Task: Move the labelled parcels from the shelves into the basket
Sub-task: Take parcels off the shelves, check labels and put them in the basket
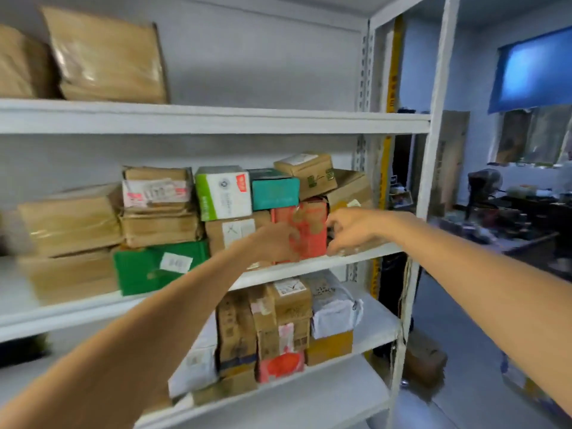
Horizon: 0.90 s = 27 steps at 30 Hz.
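A red parcel (pixel 309 230) stands upright at the front of the middle shelf (pixel 309 267), under a teal box (pixel 274 188). My left hand (pixel 274 243) presses against its left side. My right hand (pixel 353 230) curls around its right side, fingers bent. Both hands grip the red parcel between them. Other labelled parcels fill the same shelf: a green box (pixel 158 267), a white-and-green box (pixel 223 193), and brown cartons (pixel 161 209). The basket is not in view.
White metal shelving has several levels. Brown parcels (pixel 105 57) sit on the top shelf. The lower shelf (pixel 374 320) holds brown, red and grey-wrapped parcels (pixel 334 308). A white upright post (pixel 433 150) stands at the right, with a cluttered desk (pixel 510 218) beyond.
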### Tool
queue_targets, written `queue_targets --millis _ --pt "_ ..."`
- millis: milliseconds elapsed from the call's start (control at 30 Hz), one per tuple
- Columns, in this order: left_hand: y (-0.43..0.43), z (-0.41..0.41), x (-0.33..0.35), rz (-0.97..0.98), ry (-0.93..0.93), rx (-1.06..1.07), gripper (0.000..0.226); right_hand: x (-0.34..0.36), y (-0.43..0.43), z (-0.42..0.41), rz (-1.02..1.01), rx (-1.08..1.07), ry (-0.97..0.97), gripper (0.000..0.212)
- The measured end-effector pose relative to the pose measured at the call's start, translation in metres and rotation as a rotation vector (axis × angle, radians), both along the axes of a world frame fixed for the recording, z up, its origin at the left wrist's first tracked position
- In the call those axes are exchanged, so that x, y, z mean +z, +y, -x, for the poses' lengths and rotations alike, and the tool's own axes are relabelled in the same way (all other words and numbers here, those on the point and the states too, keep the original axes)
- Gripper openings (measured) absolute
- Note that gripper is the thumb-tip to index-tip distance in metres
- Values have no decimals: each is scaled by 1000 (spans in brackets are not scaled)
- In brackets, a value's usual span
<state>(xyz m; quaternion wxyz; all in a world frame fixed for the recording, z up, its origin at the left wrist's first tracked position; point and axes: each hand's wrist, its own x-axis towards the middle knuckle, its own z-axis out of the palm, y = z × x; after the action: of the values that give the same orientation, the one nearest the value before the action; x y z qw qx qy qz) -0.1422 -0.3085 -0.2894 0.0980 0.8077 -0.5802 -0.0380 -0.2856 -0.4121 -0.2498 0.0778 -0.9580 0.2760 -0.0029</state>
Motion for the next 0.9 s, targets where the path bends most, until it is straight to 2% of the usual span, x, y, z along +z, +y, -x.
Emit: queue_targets --millis 167,333,433,700,900 --pt "103 -34 -12 12 10 343 42 -22 68 -72 3 283 5 73" --pt "198 -49 -19 -3 -53 615 45 -30 140 -111 0 546 0 65" --pt "237 -49 -20 1 -50 746 42 -31 169 -125 29 648 4 68" --pt "279 -81 -1 48 -62 851 40 -15 202 -164 30 735 -27 69" --pt "275 -119 13 24 -88 803 43 3 206 -186 29 681 -31 62"
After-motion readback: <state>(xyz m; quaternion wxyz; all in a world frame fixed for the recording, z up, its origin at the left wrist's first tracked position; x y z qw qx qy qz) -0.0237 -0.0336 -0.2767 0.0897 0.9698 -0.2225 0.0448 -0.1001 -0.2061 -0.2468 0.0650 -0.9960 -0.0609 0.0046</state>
